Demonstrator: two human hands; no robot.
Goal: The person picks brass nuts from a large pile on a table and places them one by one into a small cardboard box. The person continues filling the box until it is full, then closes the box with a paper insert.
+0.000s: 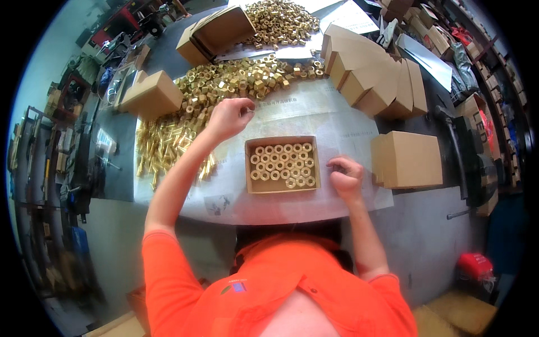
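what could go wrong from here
The loose nuts border the slim brass-coloured pieces, so the two kinds might get mixed. The right hand is close beside the open box, so a bump could upset the rows of nuts inside. The left hand is over or beside the near edge of the loose heap; a nudge might scatter some across the paper.

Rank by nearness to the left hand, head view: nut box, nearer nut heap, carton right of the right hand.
1. Nut heap: just beyond the left hand.
2. Nut box: to its lower right.
3. Carton: far right, past the right hand.
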